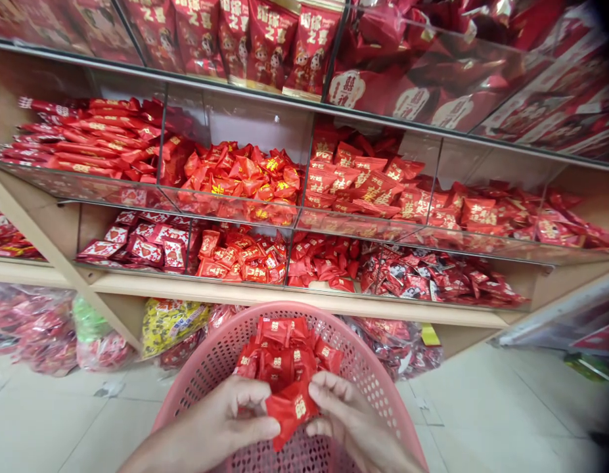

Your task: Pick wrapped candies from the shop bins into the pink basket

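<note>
The left hand (238,408) is pinching one end of a red packet (290,412) between thumb and fingertips, while the right hand (344,410) is clamping its thumb and fingers on the other end; both are holding it over the pink basket (203,366), on the near side of a pile of similar packets (279,361). That pile is lying toward the basket's far rim. Beyond, filled plastic bags (173,326) are sitting under the bottom edge of the shelf (447,314), whose compartments are holding red-wrapped goods (240,177); larger red pouches (269,46) are standing higher up.
</note>
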The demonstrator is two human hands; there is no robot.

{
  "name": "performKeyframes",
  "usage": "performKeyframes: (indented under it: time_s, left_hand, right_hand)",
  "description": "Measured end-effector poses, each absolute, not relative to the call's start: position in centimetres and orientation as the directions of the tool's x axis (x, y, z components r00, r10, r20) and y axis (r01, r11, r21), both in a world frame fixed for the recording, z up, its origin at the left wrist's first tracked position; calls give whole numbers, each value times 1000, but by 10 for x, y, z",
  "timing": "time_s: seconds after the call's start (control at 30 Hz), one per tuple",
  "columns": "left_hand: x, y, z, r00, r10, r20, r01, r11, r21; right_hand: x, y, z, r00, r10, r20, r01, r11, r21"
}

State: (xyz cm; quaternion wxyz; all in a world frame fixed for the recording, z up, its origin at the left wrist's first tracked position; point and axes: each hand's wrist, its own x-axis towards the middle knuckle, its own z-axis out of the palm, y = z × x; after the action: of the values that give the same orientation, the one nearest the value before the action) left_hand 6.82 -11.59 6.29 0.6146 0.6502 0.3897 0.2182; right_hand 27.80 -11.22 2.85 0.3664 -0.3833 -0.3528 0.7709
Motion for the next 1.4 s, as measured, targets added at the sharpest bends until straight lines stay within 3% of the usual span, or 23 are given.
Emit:
performKeyframes:
  time_s: [0.3, 0.43, 0.5, 0.6, 0.7, 0.87, 1.1, 1.4]
  left_hand:
    - [68, -127, 43, 604, 765, -223, 198, 127, 972]
    - [60, -131, 38, 555, 784, -278, 303, 122, 945]
    - [55, -132, 35, 514, 809, -285, 350, 106, 931]
    - [48, -131, 33, 494, 827, -269, 384, 70, 921]
    - [46, -129, 32, 489, 833, -260, 412, 42, 910]
    - [46, -132, 35, 491, 828, -271, 450, 26, 893]
    - [40, -136, 35, 466, 842, -272, 455, 35, 890]
    - [42, -138, 30, 461, 842, -281, 471, 36, 881]
  right_hand:
    - [292, -122, 3, -411, 855, -316, -152, -406, -901]
    - [302, -120, 5, -305, 889, -341, -99, -386, -917]
    - [313, -114, 8, -238, 920, -310, -24, -325, -945]
    - [337, -97, 14, -176, 975, -139, 217, -99, -971]
    - [358, -75, 20, -224, 975, 9, 481, 118, -869]
    - [362, -37, 24, -422, 906, -28, 687, 299, -662]
    - [328, -1, 23, -513, 854, -87, 809, 447, -382]
    - [304, 10, 20, -505, 858, -89, 830, 455, -321]
